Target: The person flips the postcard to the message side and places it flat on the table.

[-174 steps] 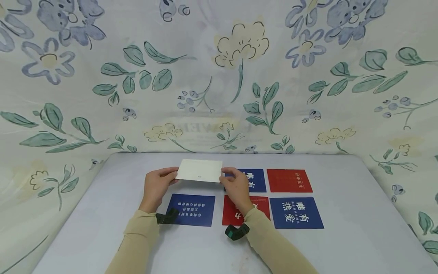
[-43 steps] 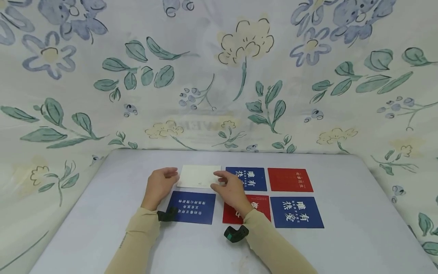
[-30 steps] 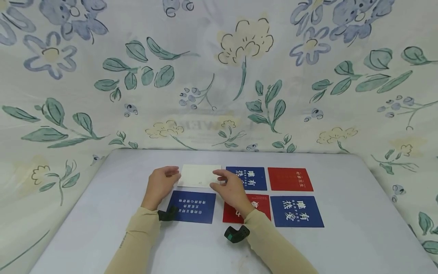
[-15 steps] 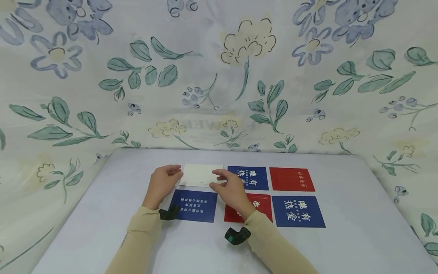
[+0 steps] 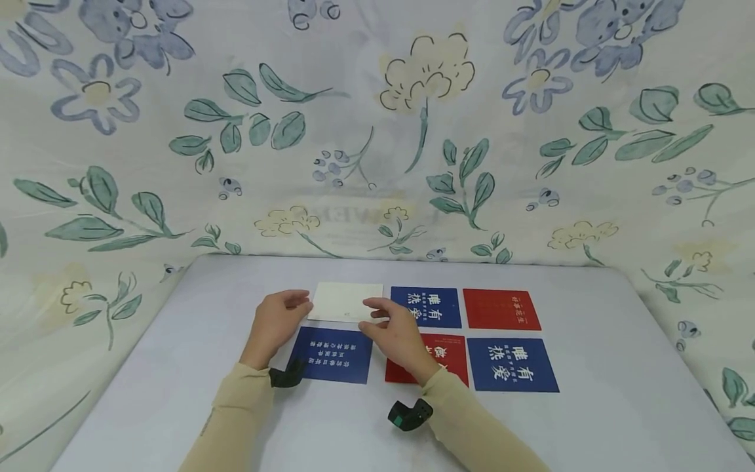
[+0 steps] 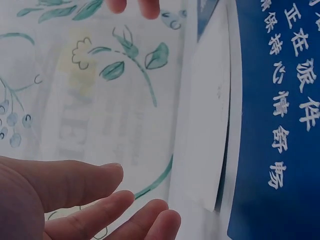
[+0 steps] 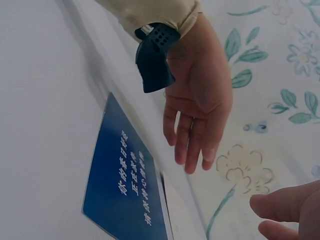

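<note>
A cream-white card (image 5: pixel 345 301) lies flat at the back left of the card layout. My left hand (image 5: pixel 276 326) hovers by its left edge with relaxed fingers, holding nothing. At the card's right side, my right hand (image 5: pixel 402 333) overlaps its corner in the head view, thumb and fingers apart. In the left wrist view the white card (image 6: pixel 205 115) borders a blue card with white lettering (image 6: pixel 280 130), and a dark shadow runs along its near edge. The left hand (image 7: pixel 200 100) shows loosely bent and bare in the right wrist view.
Several printed cards form two rows on the white table (image 5: pixel 590 419): blue cards (image 5: pixel 333 367) (image 5: pixel 439 309) (image 5: pixel 513 367) and red cards (image 5: pixel 501 311) (image 5: pixel 454 351). My right hand partly covers the front red one. A floral cloth (image 5: pixel 366 151) rises behind the table.
Several seconds ago both hands held the white card raised; it now lies on the table, let go. In the last half second both hands have drawn slightly nearer to me.
</note>
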{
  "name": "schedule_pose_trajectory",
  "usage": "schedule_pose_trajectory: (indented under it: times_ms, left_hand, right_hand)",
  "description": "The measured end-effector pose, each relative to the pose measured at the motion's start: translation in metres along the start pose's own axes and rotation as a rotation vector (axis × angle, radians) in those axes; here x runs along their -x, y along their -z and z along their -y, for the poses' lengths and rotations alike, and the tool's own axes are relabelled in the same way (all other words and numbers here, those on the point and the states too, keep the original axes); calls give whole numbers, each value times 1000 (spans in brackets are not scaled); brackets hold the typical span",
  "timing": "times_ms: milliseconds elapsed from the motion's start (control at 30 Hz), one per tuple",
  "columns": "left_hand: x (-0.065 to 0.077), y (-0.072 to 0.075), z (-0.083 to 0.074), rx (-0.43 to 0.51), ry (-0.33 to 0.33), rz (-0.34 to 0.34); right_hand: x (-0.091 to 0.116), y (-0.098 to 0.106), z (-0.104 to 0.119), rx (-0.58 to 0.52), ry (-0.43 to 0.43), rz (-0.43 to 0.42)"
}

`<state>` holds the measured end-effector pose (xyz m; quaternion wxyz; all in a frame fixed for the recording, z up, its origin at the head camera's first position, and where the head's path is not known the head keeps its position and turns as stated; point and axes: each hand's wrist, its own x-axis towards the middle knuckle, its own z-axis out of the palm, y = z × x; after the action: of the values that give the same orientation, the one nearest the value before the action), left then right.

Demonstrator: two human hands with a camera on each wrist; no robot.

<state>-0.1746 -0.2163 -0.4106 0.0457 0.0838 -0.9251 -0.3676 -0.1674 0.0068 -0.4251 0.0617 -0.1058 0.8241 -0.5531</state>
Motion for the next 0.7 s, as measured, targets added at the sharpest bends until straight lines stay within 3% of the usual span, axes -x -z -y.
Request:
schedule_pose_trajectory:
  times_ms: [300,700]
  left_hand:
    - [6,4,1,-13,29,76]
    - [23,4,1,-85,38,62]
  right_hand:
    - [6,2,-3,14,-18,0]
    - [19,2,-1,67,-36,39]
